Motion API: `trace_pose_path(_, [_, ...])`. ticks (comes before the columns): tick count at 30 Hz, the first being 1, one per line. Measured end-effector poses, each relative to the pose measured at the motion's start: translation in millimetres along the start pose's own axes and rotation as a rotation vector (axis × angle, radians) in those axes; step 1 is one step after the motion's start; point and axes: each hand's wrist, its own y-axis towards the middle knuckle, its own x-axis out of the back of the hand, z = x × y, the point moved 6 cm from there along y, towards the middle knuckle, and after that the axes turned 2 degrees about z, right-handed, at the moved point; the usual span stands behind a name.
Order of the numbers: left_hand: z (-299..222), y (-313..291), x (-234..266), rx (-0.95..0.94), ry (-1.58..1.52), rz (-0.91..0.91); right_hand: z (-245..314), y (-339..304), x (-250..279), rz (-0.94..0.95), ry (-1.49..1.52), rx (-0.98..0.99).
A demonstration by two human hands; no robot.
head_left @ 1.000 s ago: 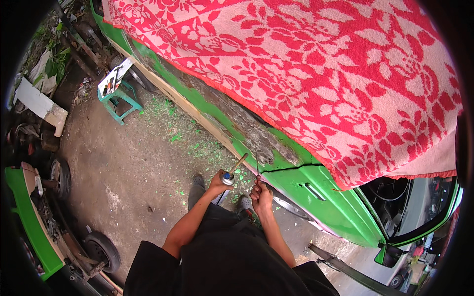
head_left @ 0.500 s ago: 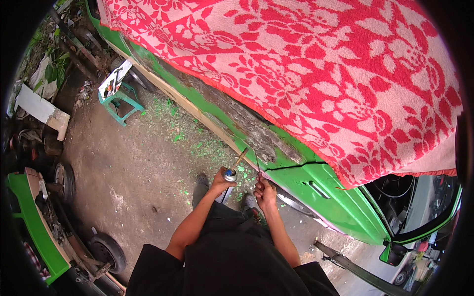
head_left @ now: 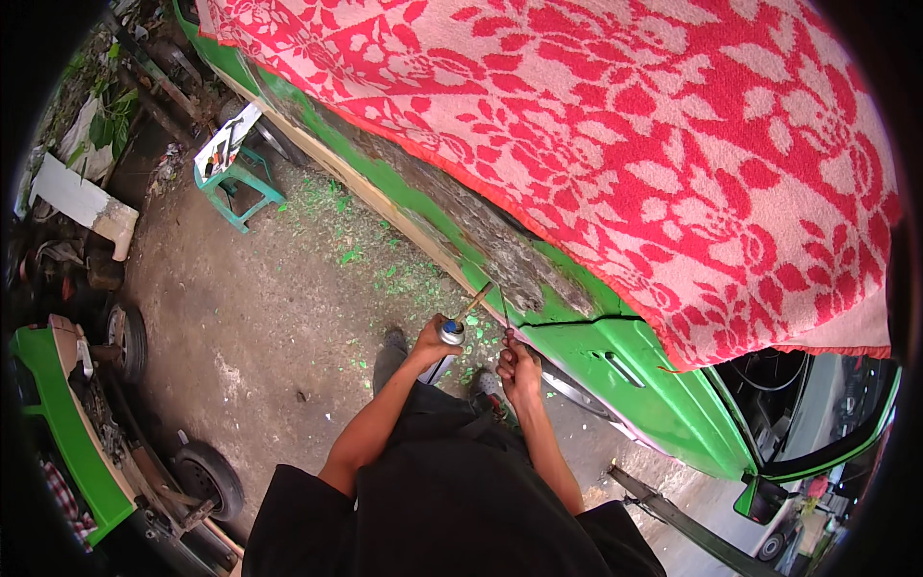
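Observation:
My left hand (head_left: 430, 343) is closed around a gas torch (head_left: 451, 333), a canister with a blue part on top and a brass-coloured nozzle tube. The tube points up and right at the side of a green car (head_left: 582, 358). My right hand (head_left: 519, 371) is closed on a thin scraper-like tool (head_left: 506, 313); its slim metal shaft reaches to the car's side, and I cannot make out the tip's shape. Beyond both hands runs a rough brown-grey patch (head_left: 519, 273) where the green paint is off. I cannot see any flame.
A red and pink floral blanket (head_left: 596, 144) covers the car's upper part. Green paint flakes (head_left: 351, 257) litter the concrete floor. A teal stool (head_left: 236, 197) with tools on a white board stands far left. Loose wheels (head_left: 209, 481) and a green body panel (head_left: 72, 433) are at left.
The torch nozzle has shifted slightly right and up, closer to the thin tool. My right hand has moved a little, still holding its tool; the view has also shifted slightly.

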Motion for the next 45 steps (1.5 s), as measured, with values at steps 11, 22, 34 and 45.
trace_pose_path(11, [-12,-15,6,-0.002,-0.098,-0.021,12,-16,-18,0.062,-0.033,-0.026])
trace_pose_path(22, [-26,-25,12,0.055,-0.056,-0.075,3,4,-29,0.007,-0.026,-0.038])
trace_pose_path(34, [-10,-3,28,0.041,-0.077,0.048,-18,13,-47,-0.035,0.043,0.033])
trace_pose_path(45, [-5,11,56,0.018,0.089,0.167,-35,-2,-67,-0.120,0.103,0.127])
